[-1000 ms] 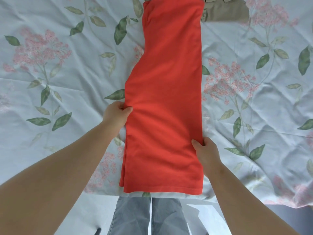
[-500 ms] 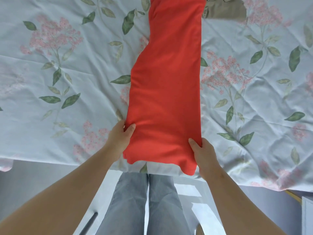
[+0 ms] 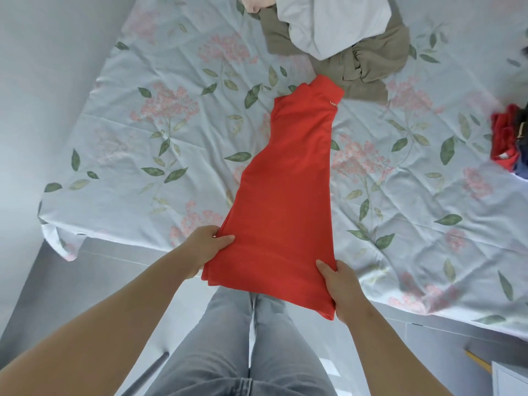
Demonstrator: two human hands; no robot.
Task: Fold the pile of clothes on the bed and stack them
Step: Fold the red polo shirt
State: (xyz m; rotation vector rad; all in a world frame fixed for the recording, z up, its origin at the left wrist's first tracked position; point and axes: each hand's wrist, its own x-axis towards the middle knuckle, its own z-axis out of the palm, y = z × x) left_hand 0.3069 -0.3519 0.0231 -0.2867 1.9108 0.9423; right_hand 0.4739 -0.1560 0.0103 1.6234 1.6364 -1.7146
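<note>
A red-orange garment [image 3: 288,178], folded lengthwise into a long strip, lies on the floral bed sheet [image 3: 143,144], its near end lifted past the bed's front edge. My left hand [image 3: 204,247] pinches the strip's left side near the bottom, thumb on top. Gripping the bottom right corner is my right hand [image 3: 341,287], thumb also on the cloth. At the far side of the bed sits a pile of unfolded clothes: a white garment [image 3: 331,21] on top of an olive-brown one [image 3: 368,64].
More clothes, red [image 3: 504,141] and dark, lie at the bed's right edge. A pink garment [image 3: 257,2] shows at the top. The bed's near edge runs diagonally; my grey-jeaned legs [image 3: 228,338] stand on a pale floor. A wall is on the left.
Both hands slid down the garment toward its hem and pulled its near end toward me, off the bed's edge. The view widened, and the pile came into sight.
</note>
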